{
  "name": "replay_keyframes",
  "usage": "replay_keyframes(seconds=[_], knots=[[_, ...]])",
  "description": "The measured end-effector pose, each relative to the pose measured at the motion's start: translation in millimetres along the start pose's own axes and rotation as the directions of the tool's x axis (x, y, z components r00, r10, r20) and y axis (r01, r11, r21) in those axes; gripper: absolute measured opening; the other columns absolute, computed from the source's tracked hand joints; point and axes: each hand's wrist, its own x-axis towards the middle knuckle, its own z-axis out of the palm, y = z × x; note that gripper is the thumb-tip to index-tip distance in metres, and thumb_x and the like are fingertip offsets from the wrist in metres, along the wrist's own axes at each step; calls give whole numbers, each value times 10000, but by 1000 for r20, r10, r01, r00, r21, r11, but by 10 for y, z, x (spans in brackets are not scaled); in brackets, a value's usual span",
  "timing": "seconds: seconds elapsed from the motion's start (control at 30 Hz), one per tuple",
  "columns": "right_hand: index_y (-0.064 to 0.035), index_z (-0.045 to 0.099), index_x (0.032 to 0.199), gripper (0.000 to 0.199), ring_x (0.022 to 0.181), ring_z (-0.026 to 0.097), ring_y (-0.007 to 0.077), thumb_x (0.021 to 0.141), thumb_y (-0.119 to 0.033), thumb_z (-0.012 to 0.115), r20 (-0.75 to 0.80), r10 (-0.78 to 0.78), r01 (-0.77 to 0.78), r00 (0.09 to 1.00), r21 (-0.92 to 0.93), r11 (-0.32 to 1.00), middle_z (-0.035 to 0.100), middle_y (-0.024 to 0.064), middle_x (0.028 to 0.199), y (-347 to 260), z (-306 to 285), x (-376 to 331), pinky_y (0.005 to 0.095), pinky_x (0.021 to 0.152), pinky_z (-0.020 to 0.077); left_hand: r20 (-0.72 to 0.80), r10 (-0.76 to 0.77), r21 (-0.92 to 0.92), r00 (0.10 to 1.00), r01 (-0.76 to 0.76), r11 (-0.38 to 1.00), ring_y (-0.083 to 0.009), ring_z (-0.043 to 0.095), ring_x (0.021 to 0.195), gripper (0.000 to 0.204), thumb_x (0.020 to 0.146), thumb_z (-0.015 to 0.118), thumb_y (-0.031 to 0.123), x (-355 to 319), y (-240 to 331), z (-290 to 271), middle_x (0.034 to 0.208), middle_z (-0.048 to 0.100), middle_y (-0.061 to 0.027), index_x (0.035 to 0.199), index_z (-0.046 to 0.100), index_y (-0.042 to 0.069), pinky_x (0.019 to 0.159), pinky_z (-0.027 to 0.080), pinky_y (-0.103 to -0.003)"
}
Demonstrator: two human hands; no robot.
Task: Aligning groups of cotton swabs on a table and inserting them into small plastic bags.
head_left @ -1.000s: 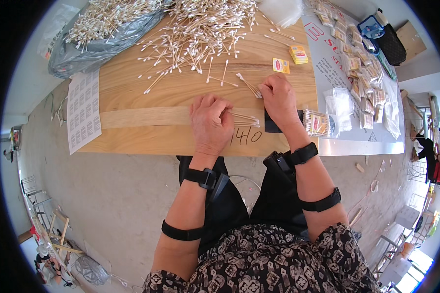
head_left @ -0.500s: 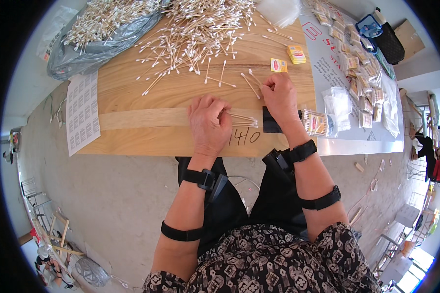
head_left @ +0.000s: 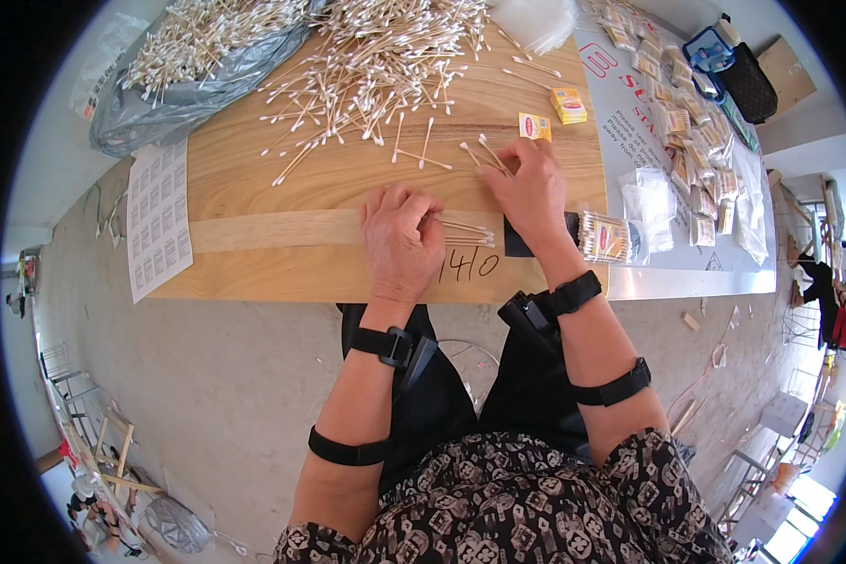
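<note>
Head view: near the close edge of the wooden counter (head_left: pixel 291 274), the left hand (head_left: pixel 400 233) has its fingers curled closed over a small bundle of cotton swabs (head_left: pixel 468 235), whose white tips come out toward the right. A little beyond, the right hand (head_left: pixel 534 188) has its thumb and fingers slightly parted at two loose swabs (head_left: pixel 494 154) (I cannot tell whether it grips them). Farther lie a yellow card (head_left: pixel 534 126), then a big swab heap (head_left: pixel 385 66).
</note>
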Motion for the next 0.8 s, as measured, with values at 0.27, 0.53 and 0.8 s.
replay_keyframes(seconds=[0.27, 0.53, 0.8], knots=[[-36, 607, 813, 151, 820, 596, 347, 714, -102, 701, 59, 6, -6, 998, -8, 1000, 575, 142, 862, 38, -52, -7, 428, 709, 490, -10, 7, 1, 1000, -7, 1000, -282, 552, 829, 115, 698, 640, -1, 3, 1, 12, 811, 626, -46, 777, 664, 79, 780, 418, -390], [-39, 658, 770, 83, 814, 614, 339, 718, -88, 700, 206, -52, 43, 977, 49, 998, 597, 141, 830, 67, -163, -88, 409, 708, 495, -10, -7, -18, 1000, 7, 1000, -290, 553, 830, 125, 695, 619, -14, 3, 1, -24, 815, 625, -63, 782, 659, 67, 774, 428, -393], [-34, 665, 816, 121, 833, 620, 348, 759, -140, 674, 257, -212, 151, 943, 236, 960, 621, 150, 863, -191, 81, 168, 418, 736, 496, -80, -8, -45, 997, 4, 999, -326, 558, 856, 178, 683, 596, -37, -4, -48, 5, 847, 610, -103, 839, 607, 47, 765, 443, -419]])
